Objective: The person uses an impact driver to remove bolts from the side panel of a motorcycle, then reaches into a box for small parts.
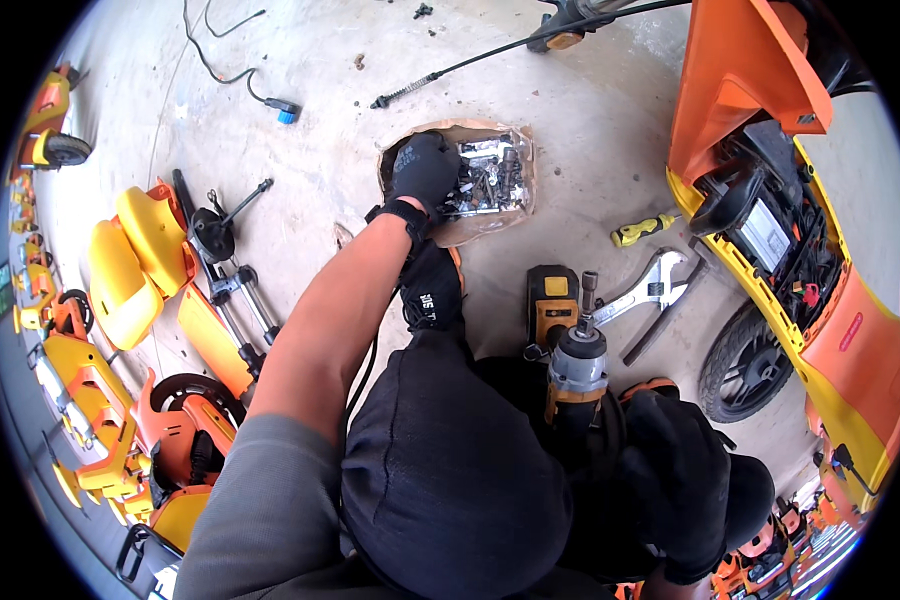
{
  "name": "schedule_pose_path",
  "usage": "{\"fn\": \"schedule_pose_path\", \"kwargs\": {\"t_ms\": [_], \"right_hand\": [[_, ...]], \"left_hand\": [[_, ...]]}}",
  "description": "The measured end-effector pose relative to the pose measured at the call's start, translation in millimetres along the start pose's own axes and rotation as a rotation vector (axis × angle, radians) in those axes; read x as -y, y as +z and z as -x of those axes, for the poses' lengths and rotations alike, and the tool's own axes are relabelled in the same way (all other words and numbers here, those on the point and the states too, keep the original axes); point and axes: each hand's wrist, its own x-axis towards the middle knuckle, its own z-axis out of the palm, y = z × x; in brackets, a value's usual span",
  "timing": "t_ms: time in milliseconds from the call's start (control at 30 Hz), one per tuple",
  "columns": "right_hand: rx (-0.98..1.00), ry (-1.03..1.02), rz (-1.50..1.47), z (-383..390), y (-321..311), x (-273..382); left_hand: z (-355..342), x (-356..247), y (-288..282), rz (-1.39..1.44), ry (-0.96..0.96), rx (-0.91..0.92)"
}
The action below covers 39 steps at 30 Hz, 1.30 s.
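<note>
My left hand [425,172], in a black glove, reaches into a cardboard box [523,215] on the floor. Its fingertips are hidden in the left part of the box, beside a heap of bolts and small metal fasteners [490,180]. By my right knee, my right hand [675,480], also gloved in black, is curled closed; whatever it may hold is out of sight. Just left of that hand an impact wrench [576,375] points its socket [588,290] upward. A yellow-and-black battery pack [553,300] sits beside the tool; its grip is hidden.
To the right lie an adjustable wrench [642,290], a dark metal bar [660,325] and a yellow screwdriver [642,231], near an orange-and-yellow scooter [830,330]. Yellow and orange body panels [135,265] lie left. A black cable [450,72] and a blue-ended cord [282,108] cross the far floor.
</note>
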Motion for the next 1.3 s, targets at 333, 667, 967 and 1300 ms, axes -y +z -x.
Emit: {"fn": "schedule_pose_path", "kwargs": {"t_ms": [333,667,967,1300], "right_hand": [[0.053,0.018,0.039,0.3,-4.7,8.4],[0.033,-0.099,0.071,1.9,-3.6,0.9],[0.050,-0.104,0.107,0.9,-0.6,-0.6],[0.044,-0.103,0.120,4.3,-1.9,0.9]], "left_hand": [[-13.0,-11.7,17.2,-0.193,0.037,-0.040],[50.9,-43.5,-57.5,1.225,-0.257,0.585],[89.6,-43.4,-76.2,1.255,0.012,0.596],[86.5,-50.7,-79.8,1.554,-0.083,0.766]]}}
